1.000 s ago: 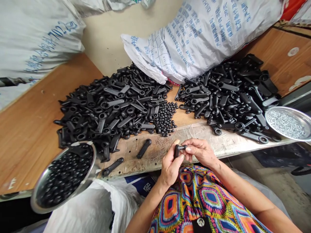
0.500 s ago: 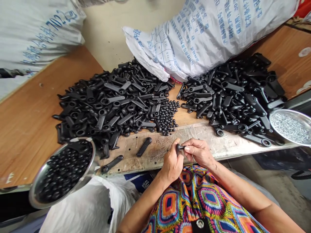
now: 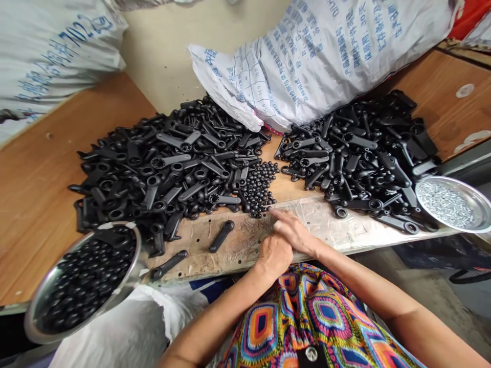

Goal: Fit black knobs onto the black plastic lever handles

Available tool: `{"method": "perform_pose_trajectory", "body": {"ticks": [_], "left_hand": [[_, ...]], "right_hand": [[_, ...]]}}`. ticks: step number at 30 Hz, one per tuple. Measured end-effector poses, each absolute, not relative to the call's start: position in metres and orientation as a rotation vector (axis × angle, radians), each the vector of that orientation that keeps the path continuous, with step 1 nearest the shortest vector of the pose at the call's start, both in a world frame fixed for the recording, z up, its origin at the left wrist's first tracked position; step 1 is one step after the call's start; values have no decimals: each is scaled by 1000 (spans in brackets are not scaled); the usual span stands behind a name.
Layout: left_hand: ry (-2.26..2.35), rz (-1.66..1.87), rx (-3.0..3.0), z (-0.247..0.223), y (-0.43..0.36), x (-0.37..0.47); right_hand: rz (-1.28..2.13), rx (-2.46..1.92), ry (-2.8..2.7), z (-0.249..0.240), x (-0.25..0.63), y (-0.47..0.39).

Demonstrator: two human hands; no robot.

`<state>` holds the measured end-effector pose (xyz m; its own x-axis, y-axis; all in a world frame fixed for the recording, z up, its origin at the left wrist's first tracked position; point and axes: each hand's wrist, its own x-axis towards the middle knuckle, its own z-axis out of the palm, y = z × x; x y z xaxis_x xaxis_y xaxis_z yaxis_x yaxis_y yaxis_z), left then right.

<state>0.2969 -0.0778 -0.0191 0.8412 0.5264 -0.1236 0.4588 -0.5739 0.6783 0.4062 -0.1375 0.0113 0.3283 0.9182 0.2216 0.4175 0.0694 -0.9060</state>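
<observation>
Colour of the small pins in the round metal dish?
Small metal pins: silvery grey, best seen in the head view.

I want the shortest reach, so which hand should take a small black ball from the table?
Right, I'd judge: the right hand reaches farther forward, a finger extended at the near edge of the small black balls. The left hand is curled farther back, its palm hidden.

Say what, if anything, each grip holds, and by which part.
Can't be told: the left grip is curled, its inside hidden. The right grip extends a finger by the small black balls; no held part shows.
</observation>
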Motion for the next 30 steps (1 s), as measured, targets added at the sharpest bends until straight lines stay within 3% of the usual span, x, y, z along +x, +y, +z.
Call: {"method": "perform_pose_trajectory", "body": {"ticks": [5,15,21,25,30], "left_hand": [[719,151,2258,-15,-72,290],[638,296,1912,8,-43,246],[1101,729,2484,3,0,194],[1289,488,2805,-12,22,174],[1350,154,2851,-8,21,175]], "right_hand": [[526,-1648,-1384,-11,402,-129],[543,-1583,-1722,30,401,-153],[-24,-1812,-1392,57,475,-149],[-551,-2119,-985,89,546,-137],[-577,-2542,-911,99,580,-133]]}}
